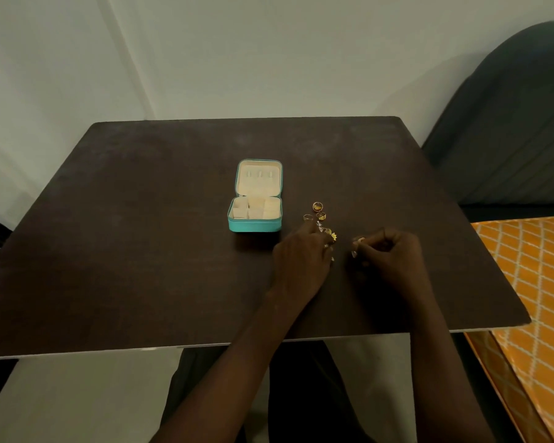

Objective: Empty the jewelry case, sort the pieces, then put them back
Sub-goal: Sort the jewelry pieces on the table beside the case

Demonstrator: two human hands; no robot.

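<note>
the right hand [389, 254] has its grip curled, pinching a small pale piece [359, 243] at the fingertips. the left hand [301, 257] lies over a loose pile of pieces [328, 233] with one finger stretched out; whether it grasps any piece i cannot tell. three gold rings [317, 206] sit just right of the jewelry case [256, 225], which lies open on the tabletop [141, 235], its cream compartments bare, left of both hands.
</note>
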